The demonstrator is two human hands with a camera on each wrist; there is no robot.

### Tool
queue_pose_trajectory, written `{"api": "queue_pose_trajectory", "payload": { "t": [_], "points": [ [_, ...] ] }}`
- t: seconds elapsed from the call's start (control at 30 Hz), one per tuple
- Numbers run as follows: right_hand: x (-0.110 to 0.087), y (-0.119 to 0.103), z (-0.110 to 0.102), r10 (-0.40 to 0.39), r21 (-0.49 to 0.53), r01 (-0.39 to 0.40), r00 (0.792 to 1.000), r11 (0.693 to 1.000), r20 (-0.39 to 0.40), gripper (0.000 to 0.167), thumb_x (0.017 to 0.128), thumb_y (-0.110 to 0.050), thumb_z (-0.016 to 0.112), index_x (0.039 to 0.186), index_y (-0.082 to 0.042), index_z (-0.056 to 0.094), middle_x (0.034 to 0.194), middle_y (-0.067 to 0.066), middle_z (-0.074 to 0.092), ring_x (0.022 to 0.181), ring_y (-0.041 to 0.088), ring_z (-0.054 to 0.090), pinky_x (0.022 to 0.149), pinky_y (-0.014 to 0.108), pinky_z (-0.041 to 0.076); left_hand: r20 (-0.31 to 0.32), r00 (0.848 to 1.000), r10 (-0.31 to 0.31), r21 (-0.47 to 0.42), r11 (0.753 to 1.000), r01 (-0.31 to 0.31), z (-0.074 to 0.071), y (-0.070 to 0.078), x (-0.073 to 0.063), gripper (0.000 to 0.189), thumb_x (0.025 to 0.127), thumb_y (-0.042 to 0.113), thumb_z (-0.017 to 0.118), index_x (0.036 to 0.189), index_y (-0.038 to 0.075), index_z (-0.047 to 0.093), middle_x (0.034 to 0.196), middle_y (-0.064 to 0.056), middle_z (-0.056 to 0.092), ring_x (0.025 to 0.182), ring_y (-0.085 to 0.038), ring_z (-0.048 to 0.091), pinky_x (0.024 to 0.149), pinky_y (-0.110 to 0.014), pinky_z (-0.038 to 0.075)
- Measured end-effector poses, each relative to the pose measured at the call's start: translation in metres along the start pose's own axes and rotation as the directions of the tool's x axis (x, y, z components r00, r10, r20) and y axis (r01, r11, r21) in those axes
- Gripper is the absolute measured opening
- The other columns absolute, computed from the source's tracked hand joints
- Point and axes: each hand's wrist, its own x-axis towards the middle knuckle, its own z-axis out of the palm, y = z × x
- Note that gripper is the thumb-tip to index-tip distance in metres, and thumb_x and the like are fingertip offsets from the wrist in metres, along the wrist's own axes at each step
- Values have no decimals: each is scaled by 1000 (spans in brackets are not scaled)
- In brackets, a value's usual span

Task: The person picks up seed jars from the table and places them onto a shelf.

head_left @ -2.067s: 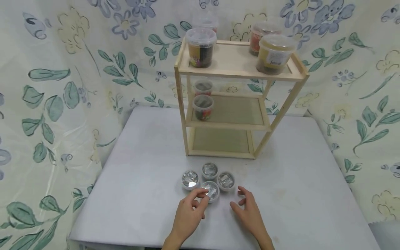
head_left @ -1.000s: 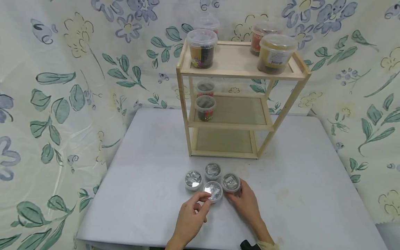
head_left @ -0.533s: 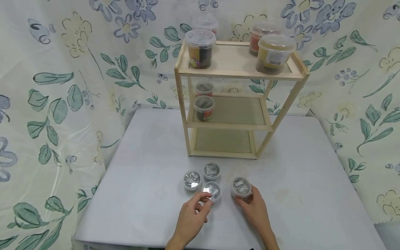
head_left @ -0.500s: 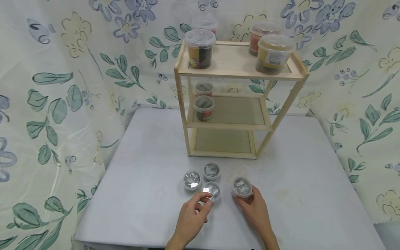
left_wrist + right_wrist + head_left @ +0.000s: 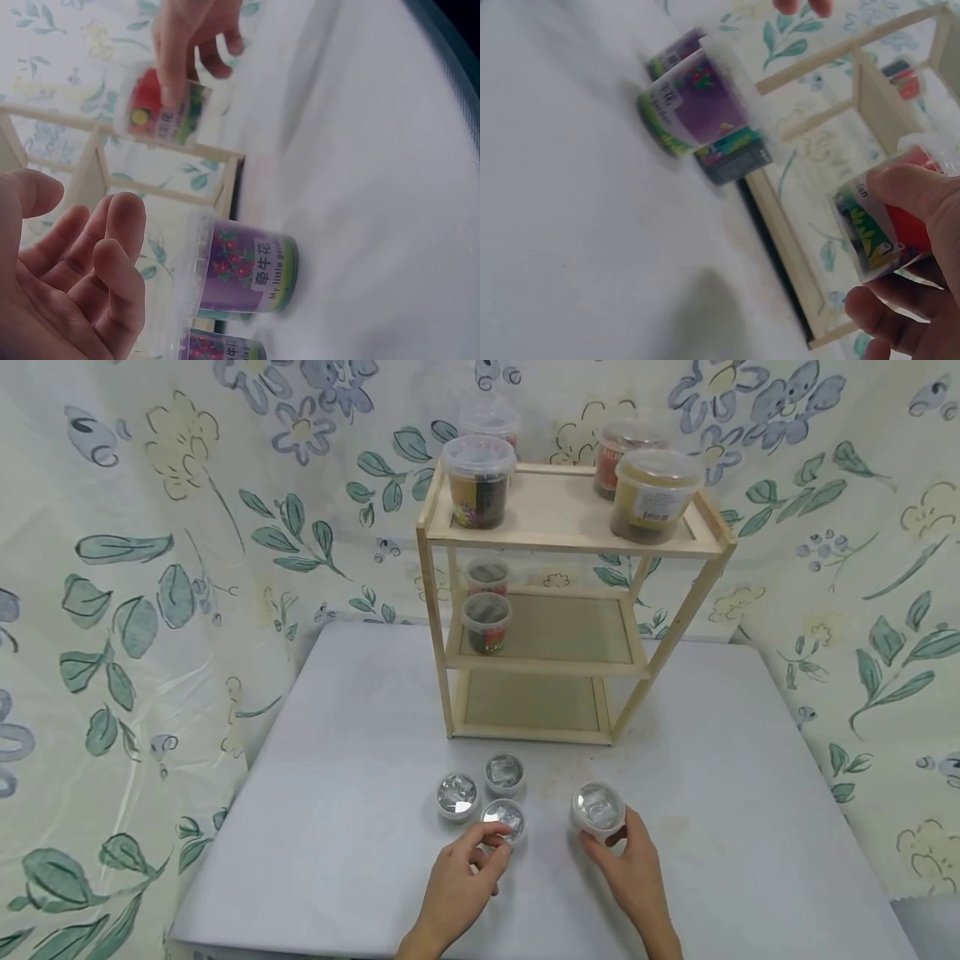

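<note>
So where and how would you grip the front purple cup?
Likely pinch the purple cup by its side wall, below the jutting lid, from the front right: it stands upright, with one cup close at left and another cup behind.

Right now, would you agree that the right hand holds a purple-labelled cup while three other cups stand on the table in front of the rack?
Not quite: the right hand holds a red-labelled cup, as the right wrist view shows, while three other cups stand on the table in front of the rack.
</note>
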Motion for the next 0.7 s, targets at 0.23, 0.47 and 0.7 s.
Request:
{"api": "queue_pose_trajectory", "payload": {
  "t": [0.23,0.47,0.7],
  "points": [
    [0,-8,-10,-88,23,90,994,996,-67,60,77,-13,83,128,-2,55,106,7,64,81,12,54,66,24,43,-15,1000,18,7,1000,-18,-2,1,0,17,95,27,63,112,24,68,96,6,69,51,-4,58,48,-23,44],
    [-2,-14,-15,-109,19,111,991,994,-74,59,77,-13,83,128,-3,56,106,7,63,82,12,53,64,23,42,-9,999,45,19,999,-44,-5,1,3,19,96,25,63,113,21,67,95,7,68,52,-3,59,49,-24,45],
    [-8,-19,-21,-139,9,140,985,990,-102,56,76,-15,85,124,-4,58,100,2,63,81,14,54,65,24,39,-16,995,101,46,994,-100,-8,6,7,23,94,19,63,115,16,68,94,8,69,54,-1,59,50,-23,45]
  ]
}}
